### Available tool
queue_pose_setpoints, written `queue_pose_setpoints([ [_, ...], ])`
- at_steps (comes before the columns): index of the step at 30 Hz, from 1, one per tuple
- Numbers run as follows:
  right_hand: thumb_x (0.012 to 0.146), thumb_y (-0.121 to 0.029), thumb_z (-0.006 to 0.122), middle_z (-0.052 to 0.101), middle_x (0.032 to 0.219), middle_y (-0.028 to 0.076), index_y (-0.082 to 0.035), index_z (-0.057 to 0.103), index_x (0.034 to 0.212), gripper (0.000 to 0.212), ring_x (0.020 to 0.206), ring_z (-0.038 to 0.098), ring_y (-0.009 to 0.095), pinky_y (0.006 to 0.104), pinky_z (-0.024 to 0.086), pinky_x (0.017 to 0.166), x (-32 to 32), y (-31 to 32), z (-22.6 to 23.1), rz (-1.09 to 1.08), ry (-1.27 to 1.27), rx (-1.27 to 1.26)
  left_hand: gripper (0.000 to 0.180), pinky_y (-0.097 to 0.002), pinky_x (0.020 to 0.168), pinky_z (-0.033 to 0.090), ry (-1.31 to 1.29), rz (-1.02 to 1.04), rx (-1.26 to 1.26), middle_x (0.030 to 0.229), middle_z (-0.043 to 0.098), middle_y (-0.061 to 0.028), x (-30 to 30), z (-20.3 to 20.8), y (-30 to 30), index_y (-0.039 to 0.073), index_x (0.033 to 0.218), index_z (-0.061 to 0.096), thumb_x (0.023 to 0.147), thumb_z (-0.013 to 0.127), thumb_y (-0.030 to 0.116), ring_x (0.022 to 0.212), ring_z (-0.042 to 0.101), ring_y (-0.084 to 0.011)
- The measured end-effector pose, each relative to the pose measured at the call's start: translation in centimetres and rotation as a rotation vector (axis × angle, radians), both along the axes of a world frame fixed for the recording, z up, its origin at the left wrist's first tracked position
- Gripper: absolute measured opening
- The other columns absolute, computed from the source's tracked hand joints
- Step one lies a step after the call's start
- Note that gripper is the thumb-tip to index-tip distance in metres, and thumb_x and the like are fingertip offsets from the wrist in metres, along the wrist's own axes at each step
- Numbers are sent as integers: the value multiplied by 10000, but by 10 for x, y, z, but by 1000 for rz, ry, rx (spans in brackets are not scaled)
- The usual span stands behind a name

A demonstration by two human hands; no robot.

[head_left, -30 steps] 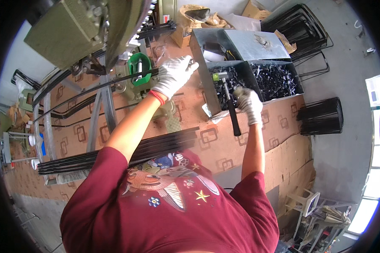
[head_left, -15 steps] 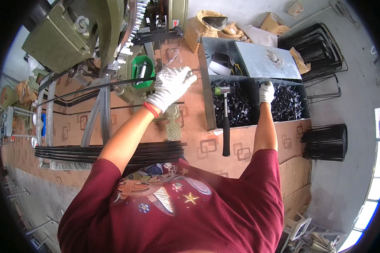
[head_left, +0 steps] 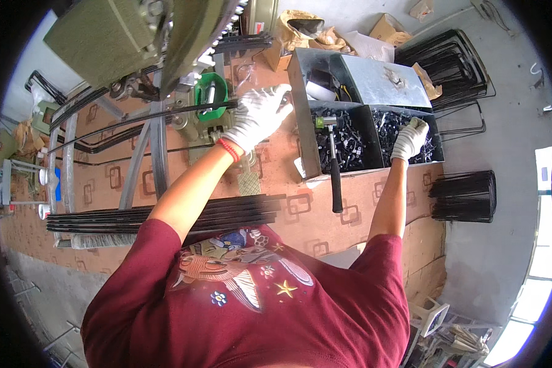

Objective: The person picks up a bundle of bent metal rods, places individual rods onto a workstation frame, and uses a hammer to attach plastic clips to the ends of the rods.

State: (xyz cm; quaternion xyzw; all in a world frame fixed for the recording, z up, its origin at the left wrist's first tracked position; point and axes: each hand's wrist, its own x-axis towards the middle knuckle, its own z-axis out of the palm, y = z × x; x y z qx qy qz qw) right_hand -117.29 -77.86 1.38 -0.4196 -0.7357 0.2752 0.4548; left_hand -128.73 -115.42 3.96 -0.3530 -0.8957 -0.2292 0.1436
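My left hand (head_left: pixel 256 116), in a white knit glove, is closed around the end of a long black strip (head_left: pixel 159 116) that runs off to the left, past the green machine. Its thumb and fingertips point right, and the grip itself is partly hidden by the glove. My right hand (head_left: pixel 412 138), gloved too, is over the right compartment of a metal parts box, among small black parts (head_left: pixel 387 125). Those fingers are curled; whatever they pinch is too small to make out. A hammer (head_left: pixel 333 153) with a black handle rests across the left compartment, its handle hanging over the front edge.
The green machine (head_left: pixel 104 46) looms at upper left, beside a green tray (head_left: pixel 203 95). Bundled black strips (head_left: pixel 165 221) lie before me. The metal box (head_left: pixel 380 83) has a lid piece on top. Bent black frames (head_left: pixel 463 196) stand by the right wall.
My right hand has shifted right within the parts compartment, with its fingers now showing above the parts. The left hand is slightly further right, and the whole view has shifted a little.
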Motion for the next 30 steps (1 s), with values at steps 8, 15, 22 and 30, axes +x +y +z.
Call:
queue_pose_setpoints([
  [8,886,-156,610,554,656,-10,-76,612,892,80,492,474,43,187,380,447,8,-243,116,816,-54,-330,347,-362,760,492,47,-253,331,1049,601,-81,47,36,-30,144,1128,575,867,562,372,924,596,-257],
  [15,899,-88,548,606,931,44,-24,572,1095,208,752,539,67,211,466,678,2,-340,89,1025,254,-411,158,-262,727,485,-797,-306,870,875,637,-31,57,43,-99,70,992,612,845,632,123,794,596,-129],
  [22,837,53,539,565,1110,111,9,459,1219,393,973,570,142,281,490,865,14,-414,57,1128,-1,-223,136,-227,744,472,-1129,-241,1121,850,643,-6,53,23,-154,54,970,626,839,641,87,782,578,-82],
  [30,818,30,604,613,1053,102,-13,529,1152,346,944,588,156,291,479,846,4,-448,51,1097,-42,-232,270,-272,454,507,-1223,-29,1349,719,655,-86,48,22,-196,32,878,614,885,582,300,507,613,-191],
])
